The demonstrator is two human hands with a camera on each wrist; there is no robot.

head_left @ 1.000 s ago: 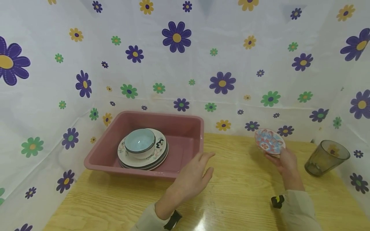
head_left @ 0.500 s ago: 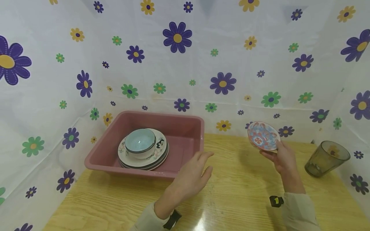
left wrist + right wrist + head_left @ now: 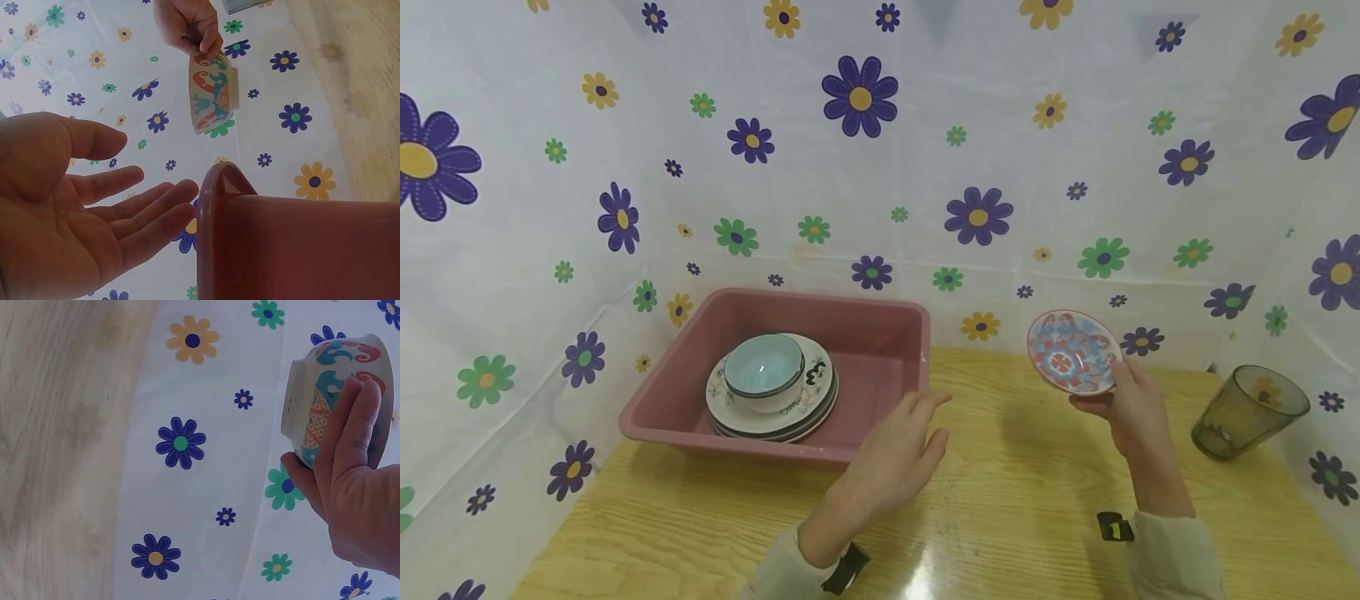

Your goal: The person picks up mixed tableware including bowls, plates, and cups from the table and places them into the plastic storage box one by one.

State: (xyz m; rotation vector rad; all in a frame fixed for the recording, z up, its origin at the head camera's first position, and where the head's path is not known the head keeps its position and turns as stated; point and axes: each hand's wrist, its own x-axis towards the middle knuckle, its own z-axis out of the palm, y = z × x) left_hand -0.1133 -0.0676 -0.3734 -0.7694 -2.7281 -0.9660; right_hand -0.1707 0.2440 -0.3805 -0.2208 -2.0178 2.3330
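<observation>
A small bowl (image 3: 1072,352) with a red, blue and white pattern is held up above the table by my right hand (image 3: 1138,412), its inside tilted toward the head camera. In the right wrist view my fingers lie along the outer wall of the bowl (image 3: 319,406), near its foot ring. My left hand (image 3: 891,454) hovers by the front right corner of the pink basin (image 3: 775,450), holding nothing. Its fingers are spread and relaxed in the left wrist view. Inside the basin a light-blue bowl (image 3: 763,367) sits on stacked plates (image 3: 812,400).
A tinted drinking glass (image 3: 1247,412) stands at the right of the wooden table (image 3: 1000,508). A white flower-printed sheet (image 3: 925,167) hangs behind and along both sides.
My right hand has raised the patterned bowl and brought it left, tipping its inside more toward the head camera. The left hand has barely moved.
</observation>
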